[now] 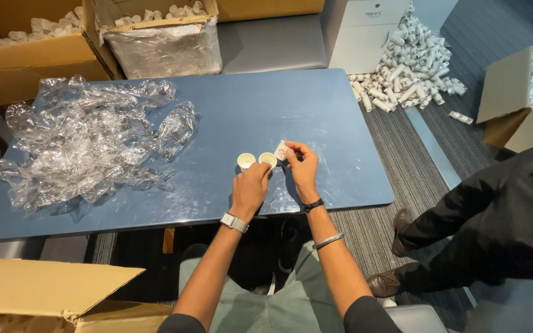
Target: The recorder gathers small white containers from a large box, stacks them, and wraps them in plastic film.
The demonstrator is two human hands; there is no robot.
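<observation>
Two small white paper cups stand upright on the blue table [260,111]: one cup [245,161] at the left and a second cup [268,159] beside it. My left hand [251,185] rests against the second cup, fingers curled at its near side. My right hand [302,165] holds a third small white cup [282,150] tilted on its side, pinched between thumb and fingers just right of the standing pair. A watch is on my left wrist, a dark band and a bracelet on my right.
A heap of crumpled clear plastic wrap [87,142] covers the table's left half. Cardboard boxes [26,55] with white cups stand behind the table. A pile of stacked white cups [411,58] lies on the floor at right. Another person's legs [464,228] are at the right.
</observation>
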